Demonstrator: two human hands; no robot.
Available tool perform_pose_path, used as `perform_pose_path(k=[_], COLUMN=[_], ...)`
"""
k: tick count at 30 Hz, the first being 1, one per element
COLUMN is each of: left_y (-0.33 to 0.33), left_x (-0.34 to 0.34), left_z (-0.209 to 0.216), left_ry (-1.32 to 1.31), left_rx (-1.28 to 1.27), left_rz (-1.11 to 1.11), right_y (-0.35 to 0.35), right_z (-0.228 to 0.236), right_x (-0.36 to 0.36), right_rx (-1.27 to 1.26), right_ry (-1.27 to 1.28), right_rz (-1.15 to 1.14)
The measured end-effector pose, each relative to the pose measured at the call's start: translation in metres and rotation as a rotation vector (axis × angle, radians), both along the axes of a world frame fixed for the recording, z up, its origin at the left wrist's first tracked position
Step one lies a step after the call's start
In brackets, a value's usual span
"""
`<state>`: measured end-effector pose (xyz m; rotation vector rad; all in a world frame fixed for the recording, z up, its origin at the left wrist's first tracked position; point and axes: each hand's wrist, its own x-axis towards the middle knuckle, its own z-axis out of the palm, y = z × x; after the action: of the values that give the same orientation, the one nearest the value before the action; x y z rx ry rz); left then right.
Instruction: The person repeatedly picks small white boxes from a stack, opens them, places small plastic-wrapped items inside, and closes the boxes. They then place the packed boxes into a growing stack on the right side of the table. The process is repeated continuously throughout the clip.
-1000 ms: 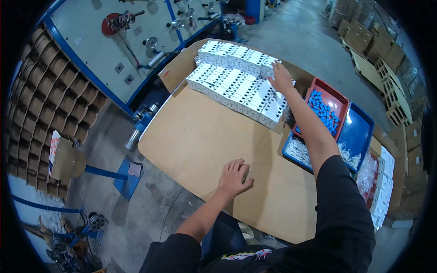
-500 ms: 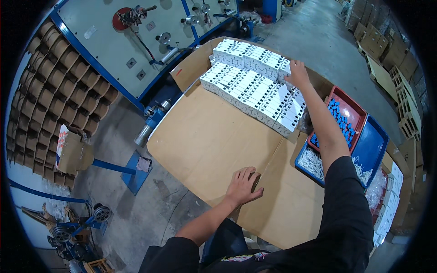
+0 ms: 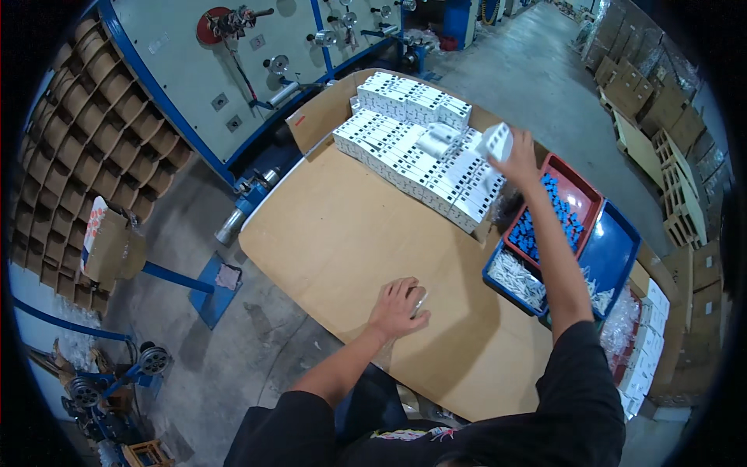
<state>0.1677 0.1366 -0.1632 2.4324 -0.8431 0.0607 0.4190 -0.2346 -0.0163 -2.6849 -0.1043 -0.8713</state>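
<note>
My right hand (image 3: 519,162) is closed around a white plastic block (image 3: 496,142) with dark square openings, held tilted above the right end of a stack of similar blocks (image 3: 424,159). A loose piece (image 3: 438,141), greyish white, lies tipped on top of the lower rows, left of that hand. The back row (image 3: 412,97) stands higher than the front ones. My left hand (image 3: 399,309) rests near the front edge of the cardboard-covered table (image 3: 334,233), fingers curled over a small shiny object (image 3: 419,299) that I cannot make out.
Right of the stack sit a red tray (image 3: 572,183) of blue parts, a blue tray (image 3: 506,282) with thin white pieces, and another blue tray (image 3: 615,237). More white blocks (image 3: 650,327) are boxed at the far right. A grey machine panel (image 3: 257,70) stands beyond the table.
My right hand has lifted a white block off the back row's right end. A loose piece now lies tipped on the lower rows. The left hand stays near the front edge.
</note>
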Motion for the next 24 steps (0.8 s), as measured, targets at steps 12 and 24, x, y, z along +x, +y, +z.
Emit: perform_pose_path(k=[12, 24], left_y=[-0.001, -0.028], left_x=[0.002, -0.065], left_z=[-0.051, -0.032], left_ry=[-0.093, -0.017], left_rx=[-0.119, -0.448], left_rz=[0.037, 0.017], right_y=[0.153, 0.157], right_z=[-0.111, -0.143], right_x=[-0.388, -0.458], right_rx=[0.244, 0.111], right_ry=[0.211, 0.107], right_rz=[0.185, 0.18])
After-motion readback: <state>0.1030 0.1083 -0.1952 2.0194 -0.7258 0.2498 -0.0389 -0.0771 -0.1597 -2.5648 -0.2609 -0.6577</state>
